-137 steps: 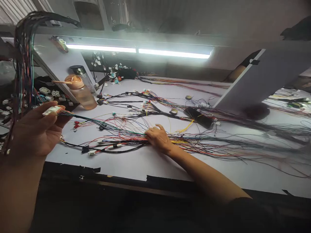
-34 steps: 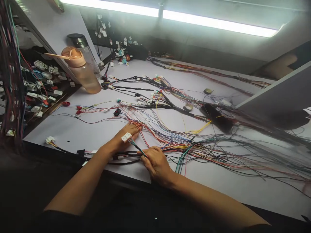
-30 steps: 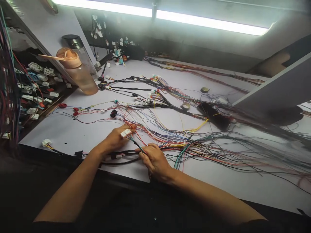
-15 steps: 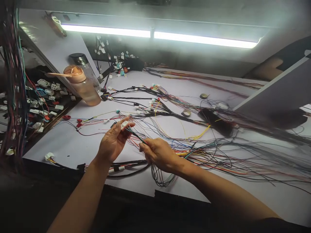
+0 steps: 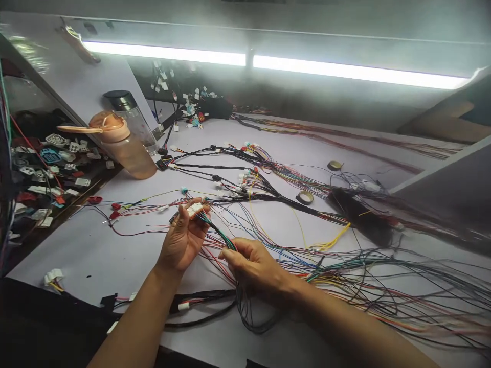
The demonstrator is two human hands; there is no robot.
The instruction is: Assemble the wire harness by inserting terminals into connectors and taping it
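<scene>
White connector (image 5: 195, 209): block-shaped, pale housing, held above the desk (image 5: 126, 266), left of the picture's centre. Its upper face is light and appears broken up by small ridges or openings, too small to count. Orange-red shows along its lower edge; cannot tell whether this is wire or part of the housing.

Wire bundle (image 5: 219, 232): leaves the connector on its right side and slants down to the right. Strands are mostly teal-green and dark, fanned slightly at the housing, then drawn close together. Below the grip, dark thin strands hang in a rounded loop (image 5: 251, 324) near the desk's front edge.

Left hand (image 5: 182, 245): palm turned partly up, thumb and fingers clamped on the connector from either side. Right hand (image 5: 251, 260): clamped on the bundle a little way down from the connector, thumb uppermost. The hands are near each other but apart, with a short run of bundle between them.

Surroundings: a black connector (image 5: 174, 217) shows just beyond the left hand's thumb. Many-coloured loose wires (image 5: 291, 255) spread across the desk behind and right of the right hand. Farther back lies a black-wrapped harness (image 5: 274, 197), with a tape roll (image 5: 305, 197) just beside it.
</scene>
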